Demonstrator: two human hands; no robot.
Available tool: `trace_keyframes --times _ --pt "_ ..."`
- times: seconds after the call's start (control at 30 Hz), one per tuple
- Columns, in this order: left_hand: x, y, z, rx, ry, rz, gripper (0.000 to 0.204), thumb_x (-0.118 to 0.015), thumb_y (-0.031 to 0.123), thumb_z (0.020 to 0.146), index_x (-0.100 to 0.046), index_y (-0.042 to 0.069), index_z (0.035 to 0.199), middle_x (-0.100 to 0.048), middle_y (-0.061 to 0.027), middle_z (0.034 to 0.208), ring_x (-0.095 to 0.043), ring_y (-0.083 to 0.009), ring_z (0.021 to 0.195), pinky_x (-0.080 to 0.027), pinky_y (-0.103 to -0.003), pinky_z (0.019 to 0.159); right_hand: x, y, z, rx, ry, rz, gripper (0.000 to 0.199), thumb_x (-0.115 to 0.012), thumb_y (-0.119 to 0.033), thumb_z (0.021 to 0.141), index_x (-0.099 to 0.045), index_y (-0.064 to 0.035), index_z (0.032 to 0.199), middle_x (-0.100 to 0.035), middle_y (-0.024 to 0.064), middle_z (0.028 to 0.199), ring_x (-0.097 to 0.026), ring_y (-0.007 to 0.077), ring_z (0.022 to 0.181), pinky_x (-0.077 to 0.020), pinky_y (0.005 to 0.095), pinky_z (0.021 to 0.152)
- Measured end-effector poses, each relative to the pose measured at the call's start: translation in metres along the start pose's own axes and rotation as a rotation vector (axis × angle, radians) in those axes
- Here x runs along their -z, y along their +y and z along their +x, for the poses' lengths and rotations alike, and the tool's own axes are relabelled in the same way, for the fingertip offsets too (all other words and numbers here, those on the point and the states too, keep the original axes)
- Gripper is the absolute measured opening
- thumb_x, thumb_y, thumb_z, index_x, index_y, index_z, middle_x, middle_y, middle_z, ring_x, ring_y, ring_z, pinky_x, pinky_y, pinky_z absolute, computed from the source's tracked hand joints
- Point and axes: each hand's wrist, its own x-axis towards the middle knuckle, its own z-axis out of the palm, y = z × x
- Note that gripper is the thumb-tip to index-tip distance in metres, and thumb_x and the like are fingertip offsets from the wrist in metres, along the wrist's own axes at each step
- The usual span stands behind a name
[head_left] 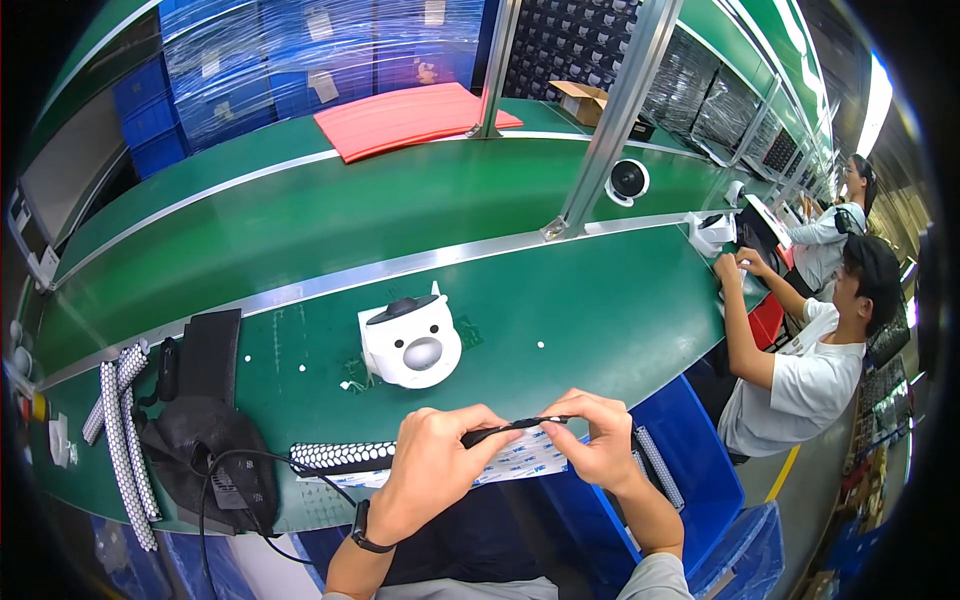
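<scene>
My left hand (432,462), a dark band on its wrist, and my right hand (603,442) are both closed, pinching a narrow black strip (508,430) stretched between them. Beneath the hands, at the table's near edge, lies a white sheet with blue print (520,462). Left of it a black strip covered in white round pads (343,455) rests on the table, partly hidden by my left hand. Beyond my hands stands a white rounded device housing (420,345) with two dark dots, a grey oval front and a black top piece.
On the left lie white-dotted strips (128,430), a black bag (205,450) and a black cable (206,500). A blue bin (700,470) stands below right. Behind runs a green conveyor (400,210) with a metal post (610,120). Two people (800,380) sit at the right.
</scene>
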Motion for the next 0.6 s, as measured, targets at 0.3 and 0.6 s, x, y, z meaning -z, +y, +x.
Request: trace_keyframes --times 0.3,0.6 --pt "0.006 0.004 -0.007 0.031 0.005 -0.104 0.023 -0.089 0.014 0.087 -0.083 -0.004 0.100 -0.082 -0.0149 0.086 -0.073 -0.0127 0.071 -0.058 -0.027 0.069 0.002 0.003 -0.006 0.039 0.017 -0.038 0.015 -0.075 0.010 0.084 -0.077 0.0058 0.098 -0.079 0.0167 0.091 -0.075 0.0228 0.080 -0.0579 0.0317 0.074" --pt "0.009 -0.001 -0.013 0.108 -0.034 -0.111 0.021 -0.089 0.013 0.087 -0.083 -0.004 0.099 -0.080 -0.0123 0.081 -0.072 -0.0121 0.070 -0.055 -0.029 0.064 0.008 0.005 -0.005 0.026 -0.033 -0.047 0.016 -0.076 0.005 0.088 -0.077 0.0042 0.104 -0.078 0.0150 0.094 -0.075 0.0240 0.084 -0.0584 0.0332 0.077"
